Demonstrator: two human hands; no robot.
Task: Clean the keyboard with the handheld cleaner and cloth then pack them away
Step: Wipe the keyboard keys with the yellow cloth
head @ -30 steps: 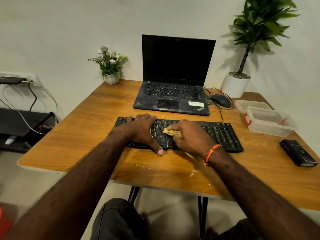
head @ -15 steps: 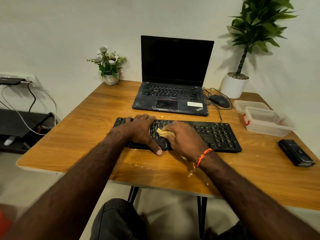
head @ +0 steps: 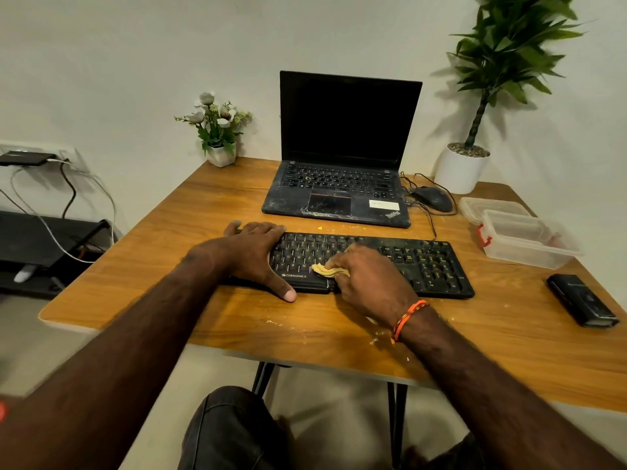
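Readable print: "ZEBRONICS" in white on the front lip of the black keyboard [head: 359, 262], left of centre. "ThinkPad" set diagonally on the near right corner of the laptop [head: 342, 154] palm rest. A white sticker beside that logo; its text is too small to read. Key legends on the keyboard are yellowish, not legible.

Keyboard lies across the middle of the wooden bench [head: 163, 266], just in front of the open laptop, whose screen is dark.

My left hand [head: 256, 257] lies flat on the keyboard's left end, fingers extended and relaxed over the far edge, thumb stretched along the front edge with its tip on the bench. It grips nothing.

My right hand [head: 368, 279] is curled, knuckles up, fingers bunched around a yellow cloth [head: 327, 269] pressed onto the lower key rows near the centre. A fold of cloth sticks out to the left of the fingers. An orange thread band [head: 405, 318] circles that wrist.

A black handheld device [head: 582, 300] lies at the bench's right edge, well apart from the keyboard; its marking is unreadable. A clear plastic box [head: 529, 239] sits beyond it.

Pale crumbs dot the bench in front of the keyboard.
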